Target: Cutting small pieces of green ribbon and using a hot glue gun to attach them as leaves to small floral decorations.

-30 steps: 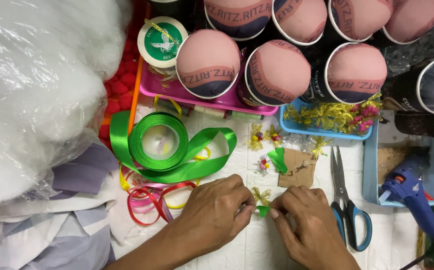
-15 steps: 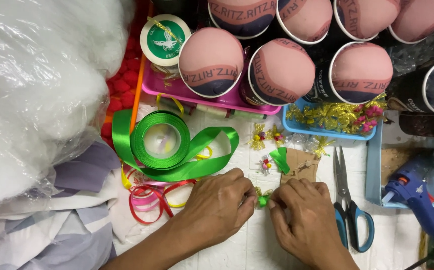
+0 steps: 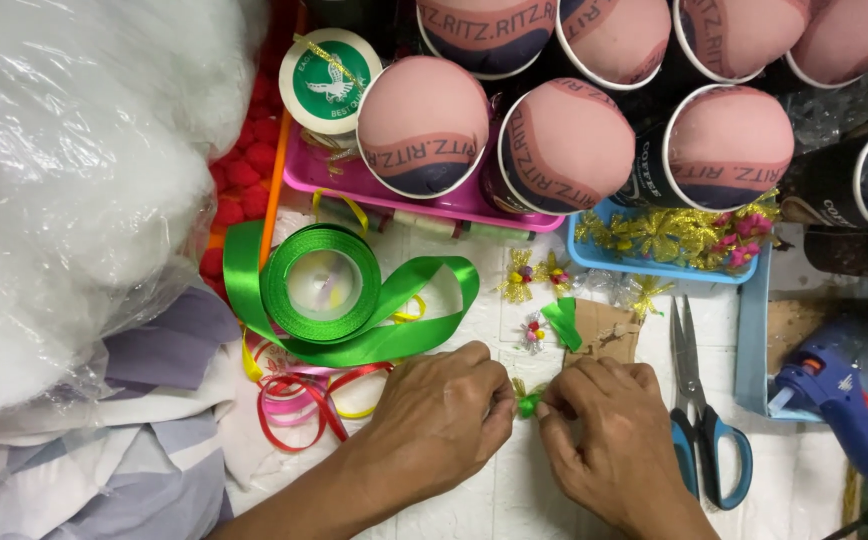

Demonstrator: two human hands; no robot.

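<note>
Two hands, left hand (image 3: 444,420) and right hand (image 3: 609,440), pinch one tiny green bow (image 3: 528,403) tight between their fingertips, just below the ribbon roll (image 3: 322,285).

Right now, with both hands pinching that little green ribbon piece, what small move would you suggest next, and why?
Probably keep the pinch and press the green ribbon piece tighter against the gold bit at its top, since the left hand and right hand meet fingertip to fingertip on it, and the scissors lie untouched beside the right hand.

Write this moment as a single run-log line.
left hand: pinching green ribbon piece | right hand: pinching same | nearby: scissors, green ribbon roll
</note>
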